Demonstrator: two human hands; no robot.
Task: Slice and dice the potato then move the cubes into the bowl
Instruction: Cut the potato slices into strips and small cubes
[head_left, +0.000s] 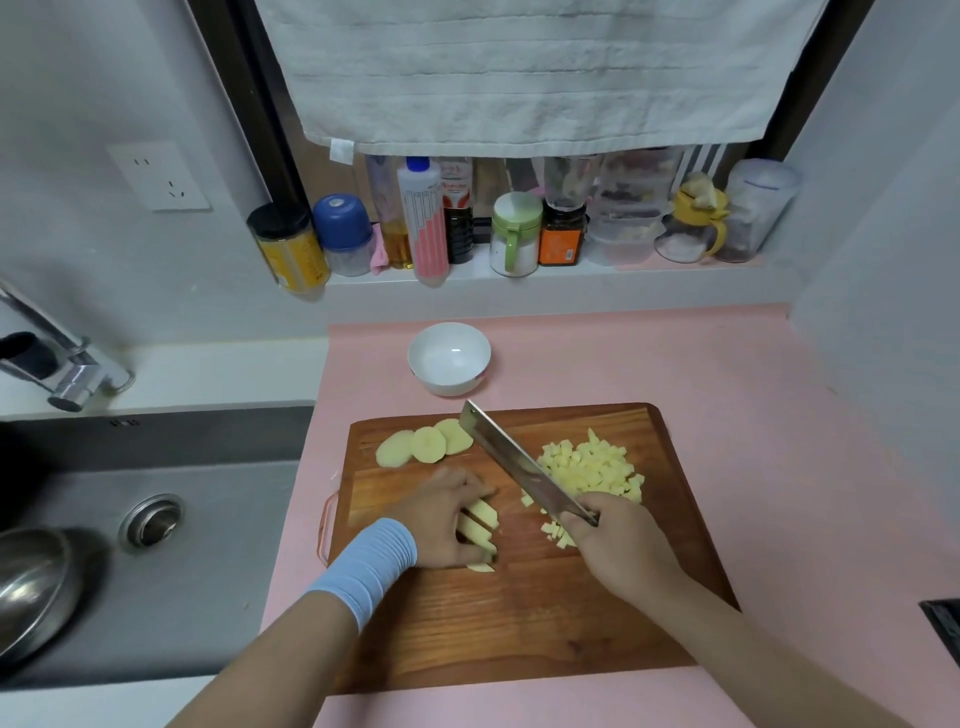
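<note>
On the wooden cutting board (519, 613) my left hand (447, 514) holds a bunch of potato strips (480, 525) together, fingers curled over them. My right hand (613, 540) grips the handle of a cleaver (519, 462), whose blade points up and left, raised just right of the strips. A pile of potato cubes (592, 470) lies on the board's right part. Three round potato slices (426, 442) overlap at the board's far left corner. The white bowl (449, 357) stands empty beyond the board.
A grey sink (156, 519) with a drain and a steel bowl (31, 587) lies to the left, with a tap (57, 364) above it. Several bottles and jars (514, 228) line the back ledge under a hanging towel. The board rests on a pink mat (727, 415).
</note>
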